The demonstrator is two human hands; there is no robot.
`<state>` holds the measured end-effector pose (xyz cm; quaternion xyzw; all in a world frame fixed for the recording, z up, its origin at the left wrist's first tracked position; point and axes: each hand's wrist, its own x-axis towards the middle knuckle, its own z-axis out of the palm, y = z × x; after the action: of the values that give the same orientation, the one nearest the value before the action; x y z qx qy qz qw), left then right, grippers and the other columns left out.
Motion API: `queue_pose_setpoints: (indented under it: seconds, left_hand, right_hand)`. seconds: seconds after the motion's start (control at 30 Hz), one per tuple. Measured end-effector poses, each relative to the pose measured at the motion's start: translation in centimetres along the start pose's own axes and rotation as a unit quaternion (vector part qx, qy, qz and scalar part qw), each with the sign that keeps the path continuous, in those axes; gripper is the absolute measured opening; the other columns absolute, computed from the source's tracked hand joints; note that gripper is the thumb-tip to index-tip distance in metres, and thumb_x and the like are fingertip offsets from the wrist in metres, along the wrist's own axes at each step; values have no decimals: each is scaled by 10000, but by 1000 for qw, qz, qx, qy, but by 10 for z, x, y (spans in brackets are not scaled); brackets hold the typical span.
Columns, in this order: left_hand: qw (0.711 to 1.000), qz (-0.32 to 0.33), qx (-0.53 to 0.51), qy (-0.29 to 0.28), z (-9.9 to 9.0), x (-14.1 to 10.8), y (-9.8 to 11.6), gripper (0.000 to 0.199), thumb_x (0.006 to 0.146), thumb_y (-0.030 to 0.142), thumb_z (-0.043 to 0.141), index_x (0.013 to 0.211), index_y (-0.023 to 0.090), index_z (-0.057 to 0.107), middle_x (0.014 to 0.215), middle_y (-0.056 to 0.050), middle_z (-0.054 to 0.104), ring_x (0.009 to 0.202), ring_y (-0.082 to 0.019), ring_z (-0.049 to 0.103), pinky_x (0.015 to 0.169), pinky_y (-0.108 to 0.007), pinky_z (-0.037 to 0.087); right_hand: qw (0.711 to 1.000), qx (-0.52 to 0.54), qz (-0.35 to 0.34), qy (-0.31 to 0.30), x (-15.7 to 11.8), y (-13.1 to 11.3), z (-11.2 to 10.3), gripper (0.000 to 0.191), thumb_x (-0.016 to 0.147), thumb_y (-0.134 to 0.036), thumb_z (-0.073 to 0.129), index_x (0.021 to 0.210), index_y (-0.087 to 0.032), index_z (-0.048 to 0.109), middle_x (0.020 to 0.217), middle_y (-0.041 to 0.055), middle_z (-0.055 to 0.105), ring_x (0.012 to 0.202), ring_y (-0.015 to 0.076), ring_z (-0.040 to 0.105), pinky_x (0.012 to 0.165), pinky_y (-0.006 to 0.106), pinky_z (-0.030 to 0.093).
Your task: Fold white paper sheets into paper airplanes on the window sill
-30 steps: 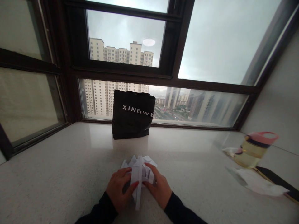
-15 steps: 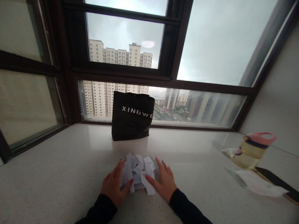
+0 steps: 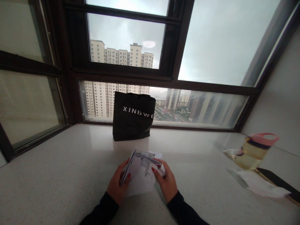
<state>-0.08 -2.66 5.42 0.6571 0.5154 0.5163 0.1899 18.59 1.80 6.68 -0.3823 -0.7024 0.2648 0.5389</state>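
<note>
A bundle of white paper pieces is lifted off the pale stone counter, held between both hands. My left hand grips its left edge, with one sheet standing up on edge against the fingers. On the right side, my right hand pinches the bundle with thumb and fingers. Both arms wear dark sleeves.
A black paper bag with white letters stands behind the hands by the window. At the right are a bottle of yellowish liquid with a pink lid, crumpled white tissue and a dark flat object. Dark window frames border the counter.
The papers lay on the counter under my spread hands half a second ago. Now both hands have closed on them and raised them, one sheet tipped upright.
</note>
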Motion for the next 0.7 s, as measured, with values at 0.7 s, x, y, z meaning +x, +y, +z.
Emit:
queue_pose_setpoints:
  seconds: [0.7]
  left_hand:
    - [942,110,316,7,0,-8,-20,519,690,304,459,1192,254,337,1267,-75,345,1106,-285,352,857,-455,319]
  right_hand:
    - [976,-215,12,8,8,30,-19,466,699,-467,477,1054,-166,460,1035,108,521,969,257,446,804,409,330]
